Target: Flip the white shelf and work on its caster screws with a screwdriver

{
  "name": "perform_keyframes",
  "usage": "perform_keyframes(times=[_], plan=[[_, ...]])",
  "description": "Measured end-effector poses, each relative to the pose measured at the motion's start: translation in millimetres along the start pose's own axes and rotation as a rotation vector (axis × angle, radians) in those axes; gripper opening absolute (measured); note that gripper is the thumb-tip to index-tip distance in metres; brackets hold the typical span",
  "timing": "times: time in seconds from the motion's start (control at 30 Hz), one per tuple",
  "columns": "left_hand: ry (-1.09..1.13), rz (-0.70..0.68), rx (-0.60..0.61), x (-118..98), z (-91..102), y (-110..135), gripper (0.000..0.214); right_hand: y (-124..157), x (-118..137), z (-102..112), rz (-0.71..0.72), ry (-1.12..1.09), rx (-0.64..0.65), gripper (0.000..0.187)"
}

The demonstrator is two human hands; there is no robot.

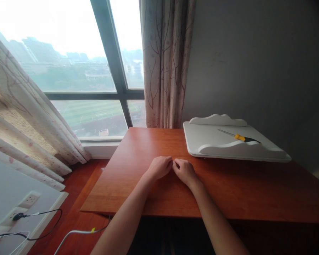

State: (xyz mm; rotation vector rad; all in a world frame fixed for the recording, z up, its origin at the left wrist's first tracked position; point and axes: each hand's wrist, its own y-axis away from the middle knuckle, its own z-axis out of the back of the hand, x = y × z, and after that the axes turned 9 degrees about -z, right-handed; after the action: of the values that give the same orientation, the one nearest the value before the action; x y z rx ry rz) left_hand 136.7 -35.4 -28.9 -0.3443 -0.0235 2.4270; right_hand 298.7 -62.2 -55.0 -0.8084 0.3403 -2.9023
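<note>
My left hand [159, 167] and my right hand [184, 170] rest side by side on a reddish-brown wooden table [228, 191], knuckles almost touching. Both have their fingers curled under into loose fists, and I see nothing in either of them. To the far right on the table lies a white moulded board [207, 141] with raised scalloped edges. A screwdriver [239, 137] with a yellow and black handle lies on top of that board, well beyond my right hand's reach.
A large window [90, 81] with patterned curtains [166, 63] is straight ahead, and a grey wall is on the right. At the lower left, a white surface holds power sockets [29, 199] with cables [42, 216] running across the wooden floor.
</note>
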Motion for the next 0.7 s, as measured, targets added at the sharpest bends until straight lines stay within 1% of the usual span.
perform_keyframes(times=[0.7], plan=[[0.004, 0.019, 0.014, -3.0, 3.5, -0.1, 0.028, -0.2, -0.2, 0.6, -0.005, 0.012, 0.006, 0.031]])
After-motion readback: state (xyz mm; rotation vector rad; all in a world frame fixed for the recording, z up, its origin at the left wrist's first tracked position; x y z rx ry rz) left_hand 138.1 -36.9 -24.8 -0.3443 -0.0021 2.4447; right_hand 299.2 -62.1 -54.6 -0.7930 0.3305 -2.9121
